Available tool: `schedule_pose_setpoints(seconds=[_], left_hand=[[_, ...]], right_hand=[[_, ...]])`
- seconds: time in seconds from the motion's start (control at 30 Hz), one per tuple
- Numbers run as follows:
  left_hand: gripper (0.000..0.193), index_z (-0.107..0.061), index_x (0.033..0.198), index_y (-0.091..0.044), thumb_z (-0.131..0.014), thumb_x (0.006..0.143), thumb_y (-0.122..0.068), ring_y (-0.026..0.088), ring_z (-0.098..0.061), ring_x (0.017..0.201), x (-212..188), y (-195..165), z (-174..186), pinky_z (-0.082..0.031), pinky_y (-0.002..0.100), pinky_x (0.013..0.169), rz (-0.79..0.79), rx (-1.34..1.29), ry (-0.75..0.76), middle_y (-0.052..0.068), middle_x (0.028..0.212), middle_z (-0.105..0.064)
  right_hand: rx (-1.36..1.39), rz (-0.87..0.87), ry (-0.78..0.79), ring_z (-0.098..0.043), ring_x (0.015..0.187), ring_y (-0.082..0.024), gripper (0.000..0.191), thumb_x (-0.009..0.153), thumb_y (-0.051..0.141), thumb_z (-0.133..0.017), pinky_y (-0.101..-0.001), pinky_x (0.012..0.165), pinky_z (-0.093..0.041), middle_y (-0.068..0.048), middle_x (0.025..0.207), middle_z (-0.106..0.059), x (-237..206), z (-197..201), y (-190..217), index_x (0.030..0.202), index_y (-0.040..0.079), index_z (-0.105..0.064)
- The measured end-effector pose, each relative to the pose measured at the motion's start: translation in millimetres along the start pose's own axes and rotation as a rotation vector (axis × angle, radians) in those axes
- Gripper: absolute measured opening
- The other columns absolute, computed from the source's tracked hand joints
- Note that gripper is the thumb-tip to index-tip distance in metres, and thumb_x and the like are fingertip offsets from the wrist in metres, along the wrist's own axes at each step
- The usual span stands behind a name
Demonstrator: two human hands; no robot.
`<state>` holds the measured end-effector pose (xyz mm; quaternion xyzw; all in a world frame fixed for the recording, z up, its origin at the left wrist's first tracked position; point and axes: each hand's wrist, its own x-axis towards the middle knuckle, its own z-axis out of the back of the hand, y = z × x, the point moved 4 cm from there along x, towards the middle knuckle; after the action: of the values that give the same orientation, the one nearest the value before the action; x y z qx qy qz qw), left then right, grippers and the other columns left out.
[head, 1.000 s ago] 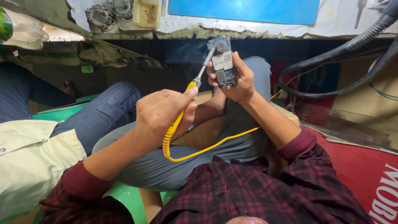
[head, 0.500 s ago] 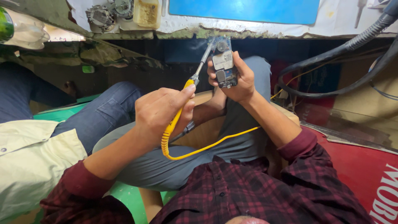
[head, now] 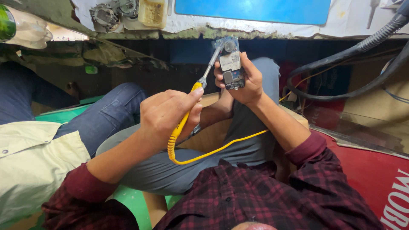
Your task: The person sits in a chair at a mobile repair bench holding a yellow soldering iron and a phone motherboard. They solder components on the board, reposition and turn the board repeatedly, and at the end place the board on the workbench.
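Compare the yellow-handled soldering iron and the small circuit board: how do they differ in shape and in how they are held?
The yellow-handled soldering iron is long and thin; the small circuit board is flat and rectangular. The left hand holds the iron slanted; the right hand holds the board upright. Only the iron trails a yellow cord. Both are raised above the lap.

A blue mat (head: 251, 9) lies on the worn workbench (head: 191, 27) — black hoses (head: 341, 57) curl right, beside someone's denim knee (head: 110, 110).
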<state>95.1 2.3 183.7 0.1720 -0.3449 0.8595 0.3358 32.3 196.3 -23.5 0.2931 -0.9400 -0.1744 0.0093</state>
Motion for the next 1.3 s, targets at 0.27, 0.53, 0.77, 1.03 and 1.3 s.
schedule_pose_setpoints(seconds=[0.27,0.53,0.77,1.03,1.3], left_hand=[[0.031,-0.066,0.123,0.002,-0.075,0.093,-0.001,0.025,-0.069,0.079,-1.0,1.9,2.1,-0.056,0.037,0.070,0.002,-0.006,0.007,0.009,0.090,-0.067],[0.032,-0.065,0.124,0.003,-0.075,0.094,-0.001,0.025,-0.069,0.080,-0.2,-1.3,2.8,-0.056,0.037,0.070,-0.030,0.009,0.005,0.008,0.091,-0.068],[0.033,-0.066,0.123,0.003,-0.076,0.093,0.000,0.025,-0.069,0.080,0.7,-1.1,2.7,-0.056,0.037,0.070,-0.020,0.007,0.020,0.009,0.090,-0.067],[0.032,-0.066,0.123,0.003,-0.075,0.092,0.000,0.025,-0.069,0.080,1.1,-1.0,2.9,-0.056,0.037,0.070,-0.021,0.008,0.009,0.009,0.092,-0.068],[0.032,-0.066,0.123,0.002,-0.075,0.092,0.000,0.025,-0.069,0.080,0.6,-0.9,3.6,-0.055,0.037,0.069,-0.014,0.013,0.015,0.009,0.091,-0.067]], right_hand=[[0.000,-0.005,-0.004,-0.058,0.103,-0.027,0.052,0.115,0.047,-0.037,-0.0394,0.082,-0.048,-0.014,0.126,-0.068,0.8,0.7,-1.7,0.136,0.006,-0.062],[-0.004,-0.012,0.000,-0.058,0.103,-0.026,0.052,0.115,0.047,-0.038,-0.0395,0.083,-0.048,-0.014,0.126,-0.068,-0.1,-0.5,-1.6,0.136,0.006,-0.062],[-0.001,-0.014,0.001,-0.058,0.103,-0.026,0.052,0.115,0.047,-0.037,-0.0393,0.082,-0.048,-0.013,0.126,-0.068,-0.5,-0.7,-2.0,0.136,0.007,-0.063],[-0.012,-0.011,0.004,-0.058,0.103,-0.026,0.052,0.115,0.047,-0.038,-0.0393,0.083,-0.048,-0.013,0.127,-0.068,-0.8,0.2,-1.7,0.136,0.007,-0.062],[-0.007,-0.016,-0.007,-0.058,0.103,-0.027,0.051,0.115,0.047,-0.039,-0.0396,0.082,-0.048,-0.014,0.126,-0.067,0.4,0.2,-2.3,0.136,0.006,-0.062]])
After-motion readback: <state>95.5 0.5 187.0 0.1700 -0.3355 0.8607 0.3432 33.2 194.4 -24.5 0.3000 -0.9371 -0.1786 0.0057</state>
